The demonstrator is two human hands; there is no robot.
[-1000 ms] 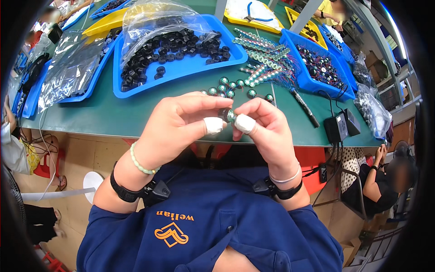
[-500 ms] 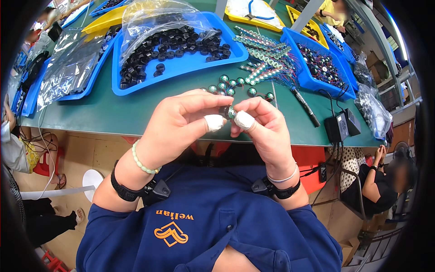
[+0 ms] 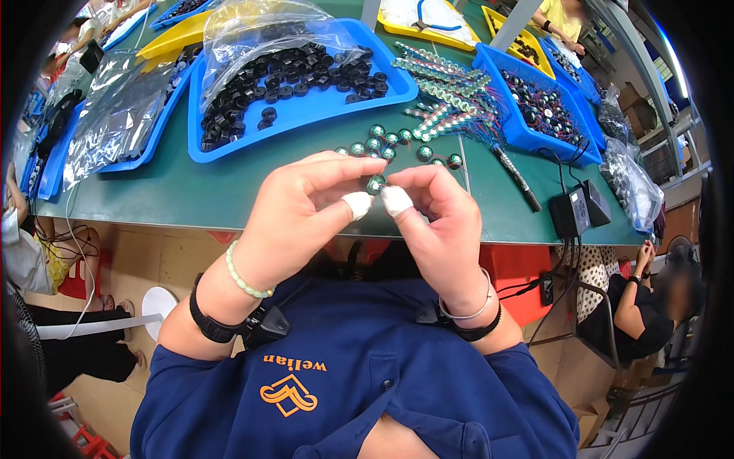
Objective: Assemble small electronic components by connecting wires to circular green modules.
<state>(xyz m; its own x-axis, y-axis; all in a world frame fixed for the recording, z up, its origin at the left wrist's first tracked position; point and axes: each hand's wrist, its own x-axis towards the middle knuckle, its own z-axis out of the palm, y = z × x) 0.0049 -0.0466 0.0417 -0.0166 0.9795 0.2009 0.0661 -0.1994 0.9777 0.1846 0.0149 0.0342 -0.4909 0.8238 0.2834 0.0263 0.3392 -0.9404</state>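
Just over the near edge of the table, a small round part (image 3: pixel 375 184) with a shiny green face and dark rim sits between my fingertips. My left hand (image 3: pixel 287 203) pinches it from the left with thumb and fingers. From the other side, the thumb and forefinger of my right hand (image 3: pixel 443 226) close against it. White wrapping covers both thumb tips. Beyond my fingers lie several similar round green-faced pieces (image 3: pixel 375 144), some with thin wires. Its underside is hidden by my fingers.
A blue tray (image 3: pixel 306 126) of black caps and a plastic bag stands far left. Green board strips (image 3: pixel 451 96) lie beside a blue bin (image 3: pixel 535 141) of wired parts. A black marker (image 3: pixel 518 180) and power adapters (image 3: pixel 569 214) are at right. Other people sit nearby.
Both hands have shifted slightly left with the round part. It has turned, so its green face shows more fully and the black side less.
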